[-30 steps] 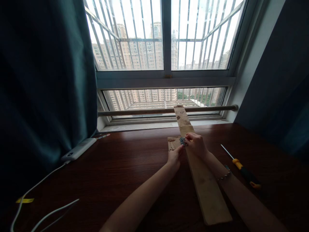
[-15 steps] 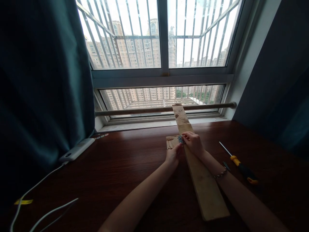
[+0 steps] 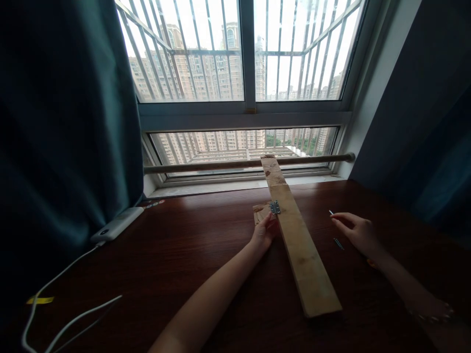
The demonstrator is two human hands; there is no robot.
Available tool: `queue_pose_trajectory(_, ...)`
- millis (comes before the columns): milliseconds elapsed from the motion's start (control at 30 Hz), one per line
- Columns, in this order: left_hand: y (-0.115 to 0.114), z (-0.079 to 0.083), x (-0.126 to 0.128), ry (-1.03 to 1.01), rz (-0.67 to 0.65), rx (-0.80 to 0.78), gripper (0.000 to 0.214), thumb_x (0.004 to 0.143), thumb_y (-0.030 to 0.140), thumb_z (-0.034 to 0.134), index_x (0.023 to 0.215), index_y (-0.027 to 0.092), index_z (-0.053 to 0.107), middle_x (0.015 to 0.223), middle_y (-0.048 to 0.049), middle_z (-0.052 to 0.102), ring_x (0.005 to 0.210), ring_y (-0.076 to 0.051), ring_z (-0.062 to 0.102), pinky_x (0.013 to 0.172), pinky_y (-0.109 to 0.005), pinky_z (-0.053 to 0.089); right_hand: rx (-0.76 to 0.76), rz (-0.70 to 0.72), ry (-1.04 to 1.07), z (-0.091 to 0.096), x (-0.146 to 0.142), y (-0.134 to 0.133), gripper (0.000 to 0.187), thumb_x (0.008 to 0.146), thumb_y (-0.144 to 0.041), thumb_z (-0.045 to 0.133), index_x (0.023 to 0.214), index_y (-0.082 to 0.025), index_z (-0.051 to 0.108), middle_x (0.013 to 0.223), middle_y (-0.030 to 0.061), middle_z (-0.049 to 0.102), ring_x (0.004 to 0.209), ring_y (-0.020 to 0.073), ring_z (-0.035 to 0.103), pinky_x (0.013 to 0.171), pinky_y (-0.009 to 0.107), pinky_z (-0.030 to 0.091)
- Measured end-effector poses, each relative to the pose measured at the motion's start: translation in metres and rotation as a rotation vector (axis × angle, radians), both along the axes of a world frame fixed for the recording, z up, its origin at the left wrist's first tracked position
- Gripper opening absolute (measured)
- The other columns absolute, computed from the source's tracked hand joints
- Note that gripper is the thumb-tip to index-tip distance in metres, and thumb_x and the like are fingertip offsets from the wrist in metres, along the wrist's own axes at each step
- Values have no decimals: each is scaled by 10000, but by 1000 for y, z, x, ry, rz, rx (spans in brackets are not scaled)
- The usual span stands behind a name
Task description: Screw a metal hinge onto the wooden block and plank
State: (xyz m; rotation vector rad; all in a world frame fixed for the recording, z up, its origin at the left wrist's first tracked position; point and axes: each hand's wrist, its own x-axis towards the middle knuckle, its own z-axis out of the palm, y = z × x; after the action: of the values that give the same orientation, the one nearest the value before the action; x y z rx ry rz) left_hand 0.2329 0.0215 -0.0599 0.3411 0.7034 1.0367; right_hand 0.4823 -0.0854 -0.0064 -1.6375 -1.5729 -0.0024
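My left hand (image 3: 263, 233) is closed on the edge of a short wooden board (image 3: 260, 210), thumb on top near a metal hinge (image 3: 274, 207). This hinge lies across the short board and the left edge of a long wooden plank (image 3: 305, 250). Over on the right, my right hand (image 3: 355, 233) has thumb and forefinger pinched at the shaft of a screwdriver (image 3: 331, 212). The shaft's tip sticks out past the fingertips, and a bit of its orange handle shows by the wrist. Most of the screwdriver is hidden under the hand.
Small screws (image 3: 338, 243) lie on the dark wooden table (image 3: 184, 245) between plank and right hand. A white power strip (image 3: 117, 225) with a cable (image 3: 62, 277) is at left beside a dark curtain (image 3: 73, 122). The plank's far end reaches a metal rail (image 3: 213, 167) by the window.
My right hand has left the hinge and moved right to the screwdriver, uncovering the hinge and plank. My left hand stays at the short board. The view has shifted slightly.
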Motion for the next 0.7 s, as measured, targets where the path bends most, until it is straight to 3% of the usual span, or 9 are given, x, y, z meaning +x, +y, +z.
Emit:
queue_pose_trajectory(167, -1, -1, -1, -13, -16, -8, 223, 689, 343, 664, 767, 147, 592, 689, -63, 631, 615, -157, 594, 640, -285, 484, -91, -189, -163, -52, 50, -30, 355, 731, -461, 489, 935, -202, 619, 1000, 99, 641, 936, 297, 589, 844, 442, 443)
queue_pose_trajectory(333, -2, 1, -4, -51, 28, -90, 227, 735, 361, 595, 736, 137, 564, 658, -80, 626, 606, -158, 600, 597, -279, 489, -202, -251, -158, -86, 68, -36, 505, 693, -518, 510, 1059, -172, 544, 1044, 140, 605, 934, 313, 585, 807, 438, 466)
queue_pose_trajectory(500, -4, 1, -2, -63, 67, -122, 232, 750, 363, 574, 700, 147, 504, 713, -82, 634, 615, -156, 615, 552, -269, 497, -233, -275, -150, -94, 64, -34, 529, 703, -498, 506, 1109, -160, 495, 1051, 141, 602, 935, 308, 583, 804, 426, 465)
queue_pose_trajectory(700, -23, 4, -9, 84, 31, -105, 329, 754, 449, 564, 718, 127, 510, 747, -121, 639, 674, -177, 639, 613, -272, 517, -234, -264, -89, -87, 58, -35, 423, 728, -427, 455, 1046, -157, 523, 979, 140, 627, 908, 312, 592, 799, 433, 457)
